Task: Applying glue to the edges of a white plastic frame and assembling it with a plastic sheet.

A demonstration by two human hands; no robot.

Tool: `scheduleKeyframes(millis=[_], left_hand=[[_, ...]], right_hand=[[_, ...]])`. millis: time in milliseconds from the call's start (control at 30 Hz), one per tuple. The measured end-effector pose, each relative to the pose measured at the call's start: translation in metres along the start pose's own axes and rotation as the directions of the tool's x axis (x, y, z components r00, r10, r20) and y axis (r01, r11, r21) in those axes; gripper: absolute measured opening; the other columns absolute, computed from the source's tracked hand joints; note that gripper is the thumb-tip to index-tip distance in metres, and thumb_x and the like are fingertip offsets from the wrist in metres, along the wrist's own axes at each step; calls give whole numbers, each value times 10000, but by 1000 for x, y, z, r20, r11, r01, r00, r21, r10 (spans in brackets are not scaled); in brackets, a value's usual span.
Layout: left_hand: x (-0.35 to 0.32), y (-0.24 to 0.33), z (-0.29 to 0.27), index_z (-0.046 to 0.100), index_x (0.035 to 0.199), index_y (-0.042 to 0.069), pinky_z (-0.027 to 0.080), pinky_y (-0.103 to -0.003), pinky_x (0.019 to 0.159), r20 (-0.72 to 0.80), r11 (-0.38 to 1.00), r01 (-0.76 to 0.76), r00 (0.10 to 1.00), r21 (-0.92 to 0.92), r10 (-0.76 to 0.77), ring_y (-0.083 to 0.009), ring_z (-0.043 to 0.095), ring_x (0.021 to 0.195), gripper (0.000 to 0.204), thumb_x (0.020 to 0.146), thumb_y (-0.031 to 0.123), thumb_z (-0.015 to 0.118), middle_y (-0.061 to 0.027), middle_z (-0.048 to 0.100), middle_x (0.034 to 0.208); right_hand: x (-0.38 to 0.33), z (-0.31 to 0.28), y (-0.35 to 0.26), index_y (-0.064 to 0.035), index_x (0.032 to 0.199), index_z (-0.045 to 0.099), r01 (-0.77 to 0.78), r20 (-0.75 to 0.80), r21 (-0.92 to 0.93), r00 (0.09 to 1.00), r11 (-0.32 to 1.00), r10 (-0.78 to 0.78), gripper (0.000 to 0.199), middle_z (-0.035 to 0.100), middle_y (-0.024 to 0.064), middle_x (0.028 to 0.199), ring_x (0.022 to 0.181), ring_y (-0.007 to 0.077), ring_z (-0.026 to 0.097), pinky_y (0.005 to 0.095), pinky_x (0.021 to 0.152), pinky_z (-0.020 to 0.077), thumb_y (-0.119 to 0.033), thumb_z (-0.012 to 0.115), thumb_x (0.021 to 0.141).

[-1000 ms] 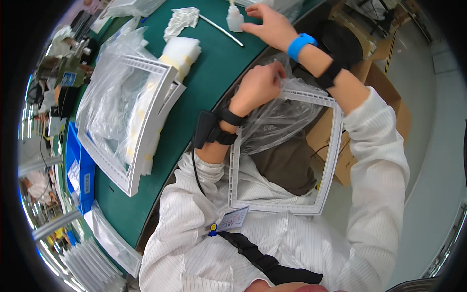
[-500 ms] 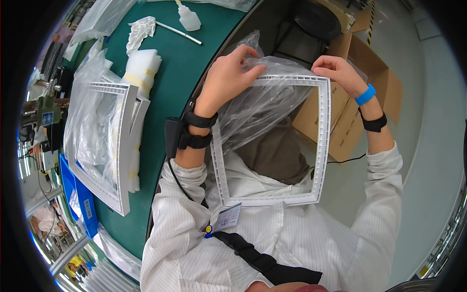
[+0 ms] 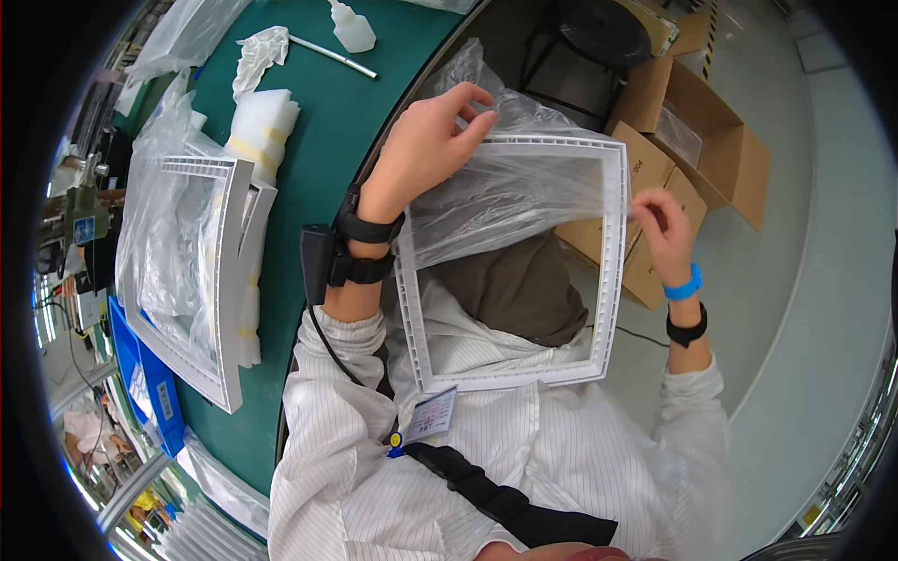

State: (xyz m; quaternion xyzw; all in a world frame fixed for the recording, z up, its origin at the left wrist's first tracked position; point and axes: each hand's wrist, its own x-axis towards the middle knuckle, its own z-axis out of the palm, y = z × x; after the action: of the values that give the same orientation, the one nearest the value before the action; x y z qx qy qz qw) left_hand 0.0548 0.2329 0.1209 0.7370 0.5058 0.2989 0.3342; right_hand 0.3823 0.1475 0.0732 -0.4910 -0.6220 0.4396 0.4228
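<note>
Bench (image 3: 313,140), green, one, its far end cut off above; edge runs diagonally just left of the left forearm. A strip of bare top lies between that edge and the stacked pieces. Grey floor (image 3: 748,327) stretches away to the right of the right hand.

Cardboard boxes (image 3: 744,178): at least two, one open-topped; the lower ones partly hidden behind the lap piece.

White frame (image 3: 613,271), one, in the wearer's lap, lower bar against the shirt, right side standing out past the lap. Clear plastic film (image 3: 505,220) spans its upper part; top corner hidden by the left hand.

On the bench, at least two more white frames (image 3: 224,318), overlapping, film-draped, exact count unclear. One foam roll (image 3: 267,122) beside them.

Left hand (image 3: 435,136): at the upper bar, thumb and forefinger slightly apart, remaining fingers curled; grip on film cannot be told. Right hand (image 3: 664,234): just beside the right bar, fingers narrow, tips blurred; whether they pinch film, cannot tell.

One white bottle (image 3: 353,30), cut off above.
</note>
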Motion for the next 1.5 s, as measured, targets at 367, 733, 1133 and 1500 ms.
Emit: scheduleKeyframes(millis=[367,733,1133,1500], left_hand=[[-11,-8,20,598,1070,88,498,-355,721,-6,990,-130,991,57,131,-290,633,846,271,811,153,645,-124,650,1005],[-157,-23,18,382,1344,-58,373,-317,1004,-165,638,369,768,-676,-619,-215,497,1168,538,906,164,601,-182,498,1285],[-169,35,12,668,878,7,431,-228,623,-442,980,179,874,-91,-201,-121,556,711,148,750,-67,675,-49,570,783],[-192,27,22,568,1202,11,438,-249,751,-409,935,48,891,-351,-199,-134,541,898,330,876,62,577,-77,568,1081]], right_hand=[[27,33,-11,-40,1081,581,-541,119,400,831,740,543,267,585,-11,875,790,81,576,215,709,460,-264,561,936],[-51,32,-28,29,1204,472,-444,58,389,886,807,460,332,623,102,1028,901,173,628,295,803,499,-152,540,934],[-88,47,-39,10,1231,460,-480,1,347,859,806,512,337,615,110,1084,901,185,634,289,794,491,-174,518,954],[-87,22,5,19,1054,571,-473,-152,-99,876,875,457,330,651,57,837,750,111,581,257,698,460,-283,450,998]])
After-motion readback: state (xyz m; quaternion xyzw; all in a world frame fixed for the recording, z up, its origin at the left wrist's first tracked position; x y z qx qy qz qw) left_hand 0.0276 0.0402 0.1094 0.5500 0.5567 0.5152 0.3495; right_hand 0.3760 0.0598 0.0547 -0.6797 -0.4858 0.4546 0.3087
